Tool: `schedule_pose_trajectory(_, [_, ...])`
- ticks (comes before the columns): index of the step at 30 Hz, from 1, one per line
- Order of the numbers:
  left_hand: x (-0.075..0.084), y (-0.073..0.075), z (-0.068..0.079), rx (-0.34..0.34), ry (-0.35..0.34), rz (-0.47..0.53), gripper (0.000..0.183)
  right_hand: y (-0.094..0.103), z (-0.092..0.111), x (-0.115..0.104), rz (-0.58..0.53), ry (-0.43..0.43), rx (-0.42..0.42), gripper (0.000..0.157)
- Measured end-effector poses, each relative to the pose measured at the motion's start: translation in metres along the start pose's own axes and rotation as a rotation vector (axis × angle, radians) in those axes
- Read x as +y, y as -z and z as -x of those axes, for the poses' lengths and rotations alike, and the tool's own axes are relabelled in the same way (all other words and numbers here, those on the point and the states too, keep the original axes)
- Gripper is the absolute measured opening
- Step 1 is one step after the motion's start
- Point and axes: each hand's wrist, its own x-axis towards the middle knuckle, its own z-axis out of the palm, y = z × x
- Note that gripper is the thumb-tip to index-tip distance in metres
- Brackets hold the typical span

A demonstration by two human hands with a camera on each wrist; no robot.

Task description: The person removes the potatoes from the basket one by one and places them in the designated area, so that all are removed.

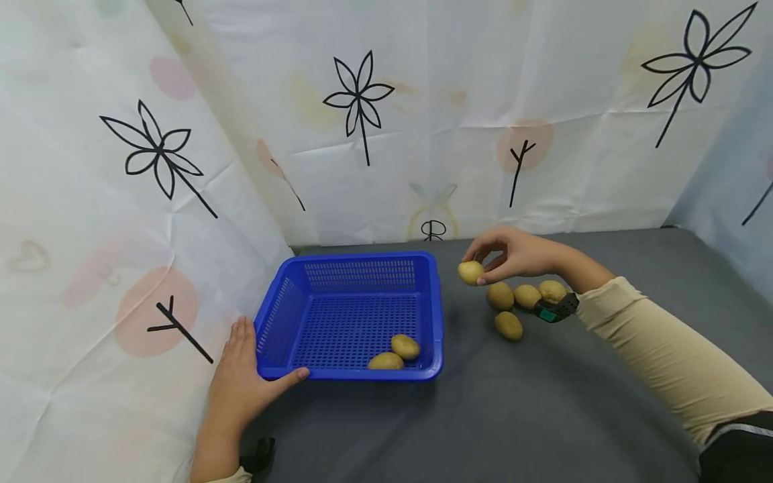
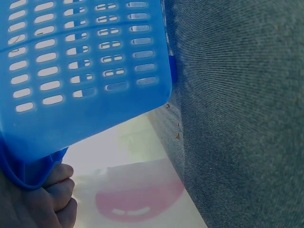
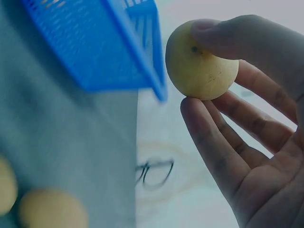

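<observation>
A blue plastic basket point(image 1: 348, 373) with slotted walls stands on the grey surface, with two yellow-brown potatoes point(image 1: 405, 347) in its near right corner. My left hand point(image 1: 241, 376) rests on the basket's near left corner, fingers straight along the left side and thumb lying on the front rim. Beyond the right rim, my right hand point(image 1: 513, 255) pinches a rounded potato point(image 3: 199, 66) between thumb and fingertips, off the surface. Below that hand lie several more potatoes point(image 1: 500, 296), one of them point(image 1: 508, 326) nearer to me.
A white cloth point(image 1: 392, 194) printed with leaves and pale spots hangs behind and to the left. Grey cloth point(image 1: 483, 416) covers the surface. A dark wrist device point(image 1: 555, 310) on my right arm partly covers the potatoes there.
</observation>
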Motion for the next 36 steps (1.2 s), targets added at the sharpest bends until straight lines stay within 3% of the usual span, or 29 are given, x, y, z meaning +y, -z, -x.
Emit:
schedule_pose_trajectory(8, [0.000,0.000,0.000,0.012,-0.005,0.005,0.144,-0.007,0.061,0.029,0.051,-0.021,0.174,0.035])
schedule_pose_trajectory(16, [0.000,-0.001,-0.001,0.009,-0.003,0.004,0.144,-0.030,0.102,0.049,0.105,-0.074,0.272,0.034])
schedule_pose_trajectory(24, [0.001,0.000,0.000,0.003,-0.001,0.004,0.144,-0.046,0.122,0.064,0.095,-0.067,0.288,0.037])
schedule_pose_trajectory(32, [0.003,0.002,0.000,-0.004,0.006,0.003,0.145,-0.056,0.125,0.083,0.094,0.082,0.286,0.039])
schedule_pose_trajectory(36, [0.004,0.002,0.000,-0.002,0.001,0.006,0.145,-0.059,0.127,0.086,0.095,0.054,0.282,0.037])
